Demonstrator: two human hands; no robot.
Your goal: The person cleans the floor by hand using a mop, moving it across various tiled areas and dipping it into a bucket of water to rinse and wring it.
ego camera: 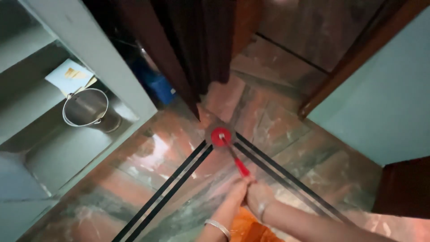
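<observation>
The one camera sits on my head and looks almost straight down my arms at the marble floor (148, 157) — my hands at the bottom edge, close under the lens. It faces ahead toward the dark wooden door (179, 40) at the top edge. Left, it takes in the pale shelf unit (103, 67) — right, a pale wall (385, 98).

A red-handled round mop (222, 137) is showing against the reddish-brown marbled stone floor (134, 170), crossed by paired black stripes (170, 188).
</observation>
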